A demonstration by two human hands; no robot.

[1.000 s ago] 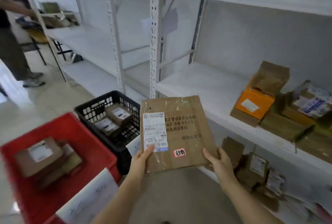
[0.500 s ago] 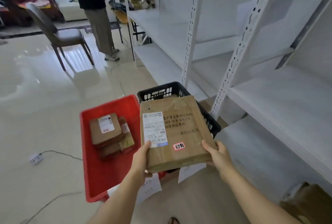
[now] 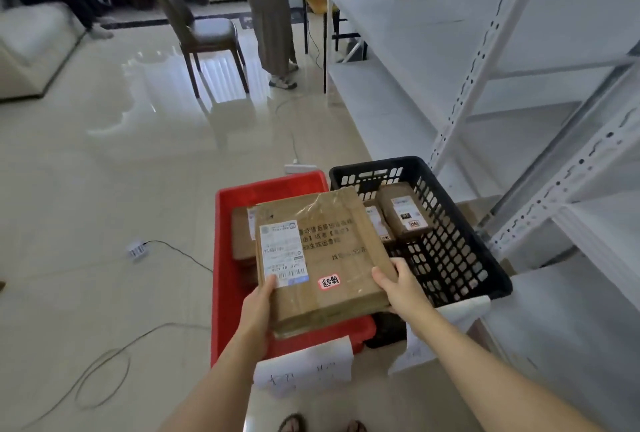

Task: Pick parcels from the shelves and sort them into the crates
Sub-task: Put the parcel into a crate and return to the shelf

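A flat brown cardboard parcel (image 3: 318, 258) is held level in both hands above the red crate (image 3: 228, 279), covering most of the crate's right half and reaching toward the black crate (image 3: 460, 258) that stands touching it on the right. The left hand (image 3: 258, 307) has its grip on the parcel's near left corner, thumb on top pressing the lower edge of the white shipping label (image 3: 282, 253), the other fingers hidden beneath. The right hand (image 3: 401, 287) has its grip on the near right corner, thumb on top and fingers curled under the edge. A small red-and-white sticker (image 3: 329, 281) sits on the parcel's top face between the two thumbs, and clear tape crosses the far end.

Inside the red crate, brown parcels (image 3: 240, 241) lie at the far left, partly hidden by the held one. The black crate holds two labelled brown parcels (image 3: 403, 215) at its far end. Both crates stand on the glossy tiled floor (image 3: 104, 189) beside white metal shelving (image 3: 519, 85), each with a paper sheet (image 3: 304, 367) taped to its near wall; the writing is too blurred to read. Farther off stand a chair (image 3: 194, 29) and another person (image 3: 266, 12), and cables trail across the floor.
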